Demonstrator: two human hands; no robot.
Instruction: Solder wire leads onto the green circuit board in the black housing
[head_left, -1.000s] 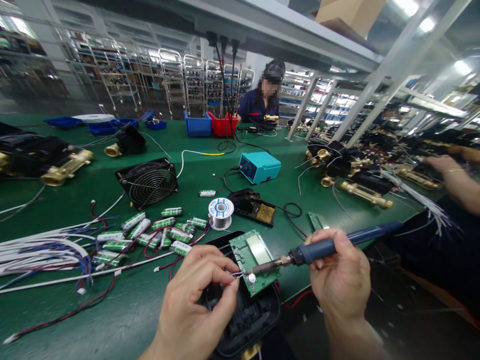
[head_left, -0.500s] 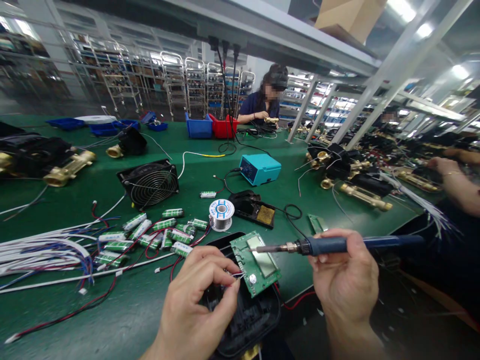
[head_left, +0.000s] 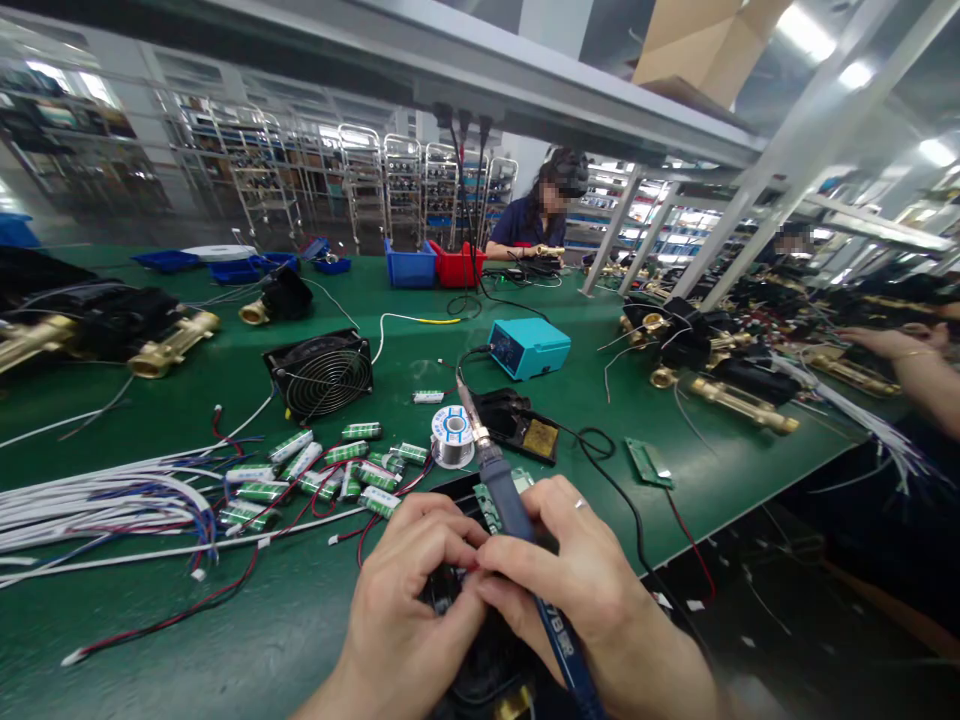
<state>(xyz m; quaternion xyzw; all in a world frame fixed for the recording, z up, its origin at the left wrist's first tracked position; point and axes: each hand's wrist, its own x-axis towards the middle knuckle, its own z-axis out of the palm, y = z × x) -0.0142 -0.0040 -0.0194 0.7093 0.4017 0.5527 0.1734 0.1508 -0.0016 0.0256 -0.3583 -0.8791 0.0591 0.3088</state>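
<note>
Two tight grips: left hand (head_left: 405, 600) on housing (head_left: 486, 657), right hand (head_left: 581, 580) round soldering iron (head_left: 504, 492)

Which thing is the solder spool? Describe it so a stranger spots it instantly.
On the green bench, find the black fan and the teal soldering station. Between them, nearer the person, lies the solder spool, beside the shaft of the soldering iron in the right hand. It alone is round, silver-wound, with a blue-and-white top.

Smooth blue plastic and bare metal on the soldering iron (head_left: 507, 496); matt green bench (head_left: 300, 620); glossy brass fitting (head_left: 174, 345); shiny metal solder spool (head_left: 452, 438).
</note>
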